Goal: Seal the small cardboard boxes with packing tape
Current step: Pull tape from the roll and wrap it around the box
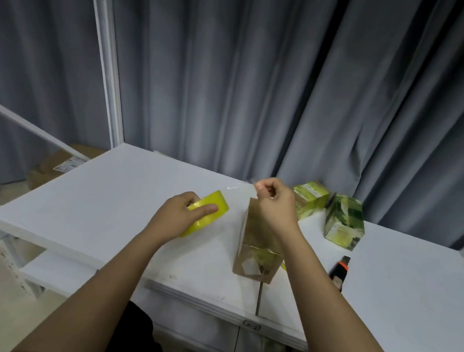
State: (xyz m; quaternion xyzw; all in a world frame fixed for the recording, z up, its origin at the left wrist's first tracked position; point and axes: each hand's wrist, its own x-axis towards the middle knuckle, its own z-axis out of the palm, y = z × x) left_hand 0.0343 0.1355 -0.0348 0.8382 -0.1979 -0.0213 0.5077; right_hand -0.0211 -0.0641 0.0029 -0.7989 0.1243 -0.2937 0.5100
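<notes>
Now, where we stand: we have a stretch of tape drawn out and the brown box waiting under it, so we judge the step in hand to be laying that strip over the box top.

Left grip: our left hand curls round the yellow tape roll, one finger lying straight along its face, holding it just above the counter.

Right grip: our right hand pinches the free end of the clear tape strip between thumb and fingertips, raised over the far end of the box.

Task's thing: the small cardboard box stands on the counter between our forearms, directly beneath the right hand; whether its top flaps are fully closed we cannot tell, since the hand hides them.

Others waiting: two green printed boxes sit near the curtain, well apart from the roll.

Cutter: a black and orange knife lies just right of the brown box.

Risk, folding: the strip hangs slack and glinting between the hands; if we let tension drop it could stick to itself.

Risk, skew: nothing steadies the box, so a pull from the roll could tip or drag it and the tape would land crooked.

Risk, fingers: the pinched end may cling to our fingertips and lift off when we release.

Risk, reach: swinging right for the knife could knock the box.
</notes>
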